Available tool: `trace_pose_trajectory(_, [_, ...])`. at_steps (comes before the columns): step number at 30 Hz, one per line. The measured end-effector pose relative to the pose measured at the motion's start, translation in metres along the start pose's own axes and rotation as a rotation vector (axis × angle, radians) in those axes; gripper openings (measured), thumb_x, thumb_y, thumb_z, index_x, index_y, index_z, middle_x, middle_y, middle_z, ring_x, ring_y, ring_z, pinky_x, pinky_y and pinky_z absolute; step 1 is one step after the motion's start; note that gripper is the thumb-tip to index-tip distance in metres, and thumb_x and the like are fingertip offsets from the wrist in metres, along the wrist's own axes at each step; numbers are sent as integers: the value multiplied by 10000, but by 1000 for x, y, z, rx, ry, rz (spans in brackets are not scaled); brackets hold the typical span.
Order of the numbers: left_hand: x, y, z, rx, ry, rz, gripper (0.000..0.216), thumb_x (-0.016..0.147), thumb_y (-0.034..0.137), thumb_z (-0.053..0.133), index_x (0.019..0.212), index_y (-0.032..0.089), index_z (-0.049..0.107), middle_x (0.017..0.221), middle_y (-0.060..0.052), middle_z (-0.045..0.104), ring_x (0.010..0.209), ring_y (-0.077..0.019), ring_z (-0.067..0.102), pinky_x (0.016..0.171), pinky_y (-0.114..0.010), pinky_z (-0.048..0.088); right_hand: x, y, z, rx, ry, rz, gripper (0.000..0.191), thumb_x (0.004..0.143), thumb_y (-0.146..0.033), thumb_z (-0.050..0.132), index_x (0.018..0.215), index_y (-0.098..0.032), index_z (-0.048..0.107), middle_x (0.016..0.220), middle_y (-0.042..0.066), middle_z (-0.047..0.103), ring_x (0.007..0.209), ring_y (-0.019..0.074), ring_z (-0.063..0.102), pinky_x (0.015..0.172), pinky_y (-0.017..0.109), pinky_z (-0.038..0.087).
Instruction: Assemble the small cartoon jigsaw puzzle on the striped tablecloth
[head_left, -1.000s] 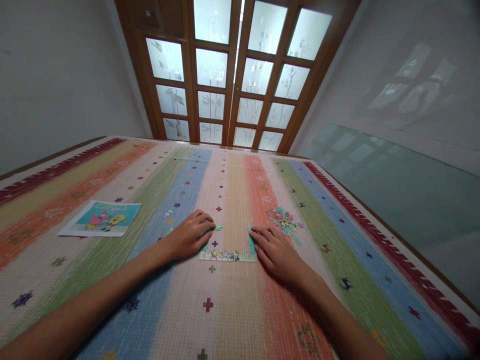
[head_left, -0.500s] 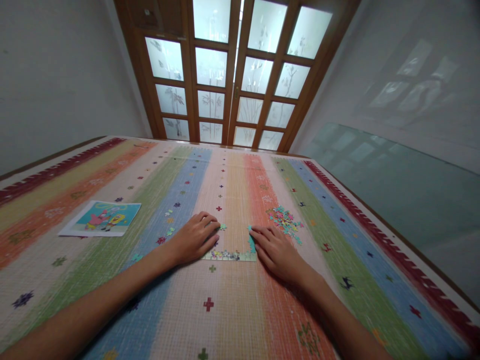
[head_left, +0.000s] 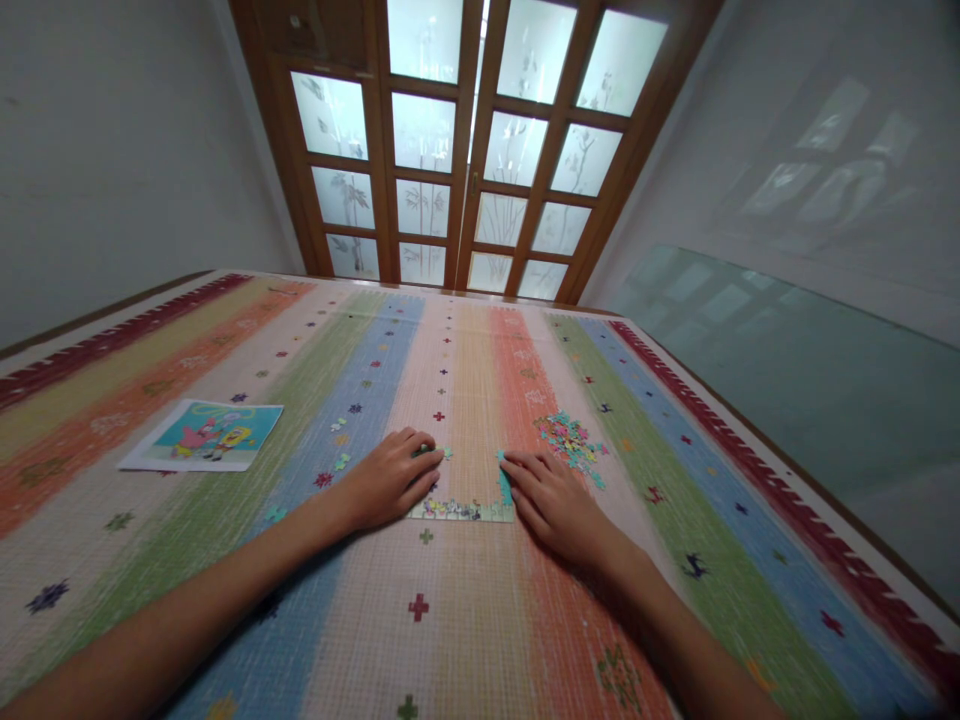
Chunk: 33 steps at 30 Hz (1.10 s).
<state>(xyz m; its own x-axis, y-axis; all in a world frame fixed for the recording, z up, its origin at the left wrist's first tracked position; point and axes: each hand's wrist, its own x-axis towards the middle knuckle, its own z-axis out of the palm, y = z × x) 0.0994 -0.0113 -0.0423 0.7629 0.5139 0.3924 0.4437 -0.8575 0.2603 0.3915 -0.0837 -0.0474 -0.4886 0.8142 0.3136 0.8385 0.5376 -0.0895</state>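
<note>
At the frame's left, a cartoon print (head_left: 202, 435) lay on the striped woven surface (head_left: 465, 620). Near centre, the left hand (head_left: 390, 478) curled over a small green puzzle piece (head_left: 429, 452); whether it gripped the piece could not be told. The joined puzzle border (head_left: 459, 511) lay between the hands. The right hand (head_left: 551, 500) lay flat and open, fingertips on the border's teal corner. A pile of loose pieces (head_left: 568, 437) sat just above it. A frosted wooden door (head_left: 465, 140) filled the top centre.

I see dim, soft daylight coming through the frosted glass doors (head_left: 465, 150) (the only bright patch); their panes reflect faintly on the right wall (head_left: 825, 150), and wide-angle distortion bends the edges.
</note>
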Motion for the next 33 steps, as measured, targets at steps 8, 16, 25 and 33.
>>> trace_pose_trajectory(8, [-1, -2, 0, -59, 21, -35, 250, 1044, 276, 448, 1173, 179, 639, 1100, -111, 669, 1021, -254, 600, 944, -456, 507, 1, 0, -1, 15, -24, 6, 372, 1028, -200, 423, 1349, -161, 607, 1333, 136, 658, 1088, 281, 587, 1003, 501, 500])
trace_pose_trajectory(16, [-7, -19, -3, -46, 95, -78, 253, 1027, 211, 417, 1189, 163, 605, 1131, -126, 655, 1063, -247, 603, 958, -438, 516, 0, 1, -1, 24, -20, 5, 345, 1037, -210, 425, 1323, -159, 611, 1348, 136, 645, 1120, 283, 575, 1013, 503, 491])
trace_pose_trajectory(25, [-30, -87, -47, 181, -33, -349, 397, 817, 154, 488, 1153, 182, 698, 1199, -121, 646, 1139, -291, 582, 1058, -479, 458, 0, 1, 0, 27, -9, 7, 342, 1024, -196, 449, 1318, -170, 621, 1325, 133, 655, 1108, 276, 586, 1004, 492, 496])
trace_pose_trajectory(33, [-46, -109, -75, 140, -231, -467, 506, 811, 306, 496, 1252, 186, 711, 1211, -130, 681, 1101, -322, 651, 1023, -455, 485, 1, 0, -3, 45, -15, 23, 358, 1018, -203, 448, 1344, -152, 586, 1312, 133, 664, 1084, 279, 589, 984, 474, 496])
